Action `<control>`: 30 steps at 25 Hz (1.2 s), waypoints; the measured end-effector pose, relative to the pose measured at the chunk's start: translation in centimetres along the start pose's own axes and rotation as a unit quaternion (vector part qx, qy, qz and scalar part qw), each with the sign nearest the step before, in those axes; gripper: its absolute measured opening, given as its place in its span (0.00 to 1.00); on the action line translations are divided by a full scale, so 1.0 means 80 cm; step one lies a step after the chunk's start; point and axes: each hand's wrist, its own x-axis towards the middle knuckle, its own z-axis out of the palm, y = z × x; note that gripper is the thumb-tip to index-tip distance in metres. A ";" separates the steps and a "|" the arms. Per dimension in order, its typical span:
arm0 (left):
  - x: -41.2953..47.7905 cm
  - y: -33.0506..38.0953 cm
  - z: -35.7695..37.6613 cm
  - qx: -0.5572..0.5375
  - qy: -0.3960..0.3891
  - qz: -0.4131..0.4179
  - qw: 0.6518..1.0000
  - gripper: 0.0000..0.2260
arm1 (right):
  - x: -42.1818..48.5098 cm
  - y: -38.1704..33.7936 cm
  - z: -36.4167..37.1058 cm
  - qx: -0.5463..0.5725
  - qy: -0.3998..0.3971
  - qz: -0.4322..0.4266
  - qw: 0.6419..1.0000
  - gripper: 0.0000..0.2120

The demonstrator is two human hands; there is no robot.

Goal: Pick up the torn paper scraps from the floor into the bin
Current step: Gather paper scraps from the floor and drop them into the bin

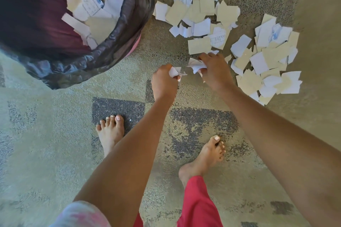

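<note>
Torn white and tan paper scraps [203,18] lie spread over the carpet at the upper right, with a second patch [267,61] further right. The bin [129,24], lined with a dark plastic bag, stands at the upper left and holds several scraps [96,16]. My left hand [163,83] is closed around a small white scrap [175,72]. My right hand [215,71] grips crumpled white scraps [196,65] at the near edge of the pile. Both hands hover low over the carpet, close together.
Patterned green and grey carpet [55,134] covers the floor. My bare feet [110,131] [208,156] stand below the hands, the right one partly raised. A red trouser leg [197,202] shows at the bottom.
</note>
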 end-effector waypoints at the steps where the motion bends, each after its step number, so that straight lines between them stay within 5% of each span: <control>1: -0.002 0.006 -0.008 -0.001 0.000 0.007 1.000 0.04 | -0.003 -0.004 -0.009 0.014 0.019 0.008 1.000 0.15; 11: -0.020 0.082 -0.100 -0.043 0.029 0.085 0.995 0.05 | -0.015 -0.073 -0.097 0.135 0.156 0.060 0.977 0.12; 19: -0.037 0.130 -0.207 -0.132 0.088 0.169 0.973 0.09 | -0.019 -0.175 -0.201 0.194 0.269 0.006 0.943 0.09; 24: -0.041 0.140 -0.292 -0.200 0.135 0.140 0.960 0.12 | -0.008 -0.247 -0.234 0.234 0.281 -0.037 0.930 0.07; 30: -0.005 0.098 -0.352 -0.161 0.190 0.101 0.963 0.13 | 0.016 -0.326 -0.223 0.247 0.254 -0.081 0.932 0.09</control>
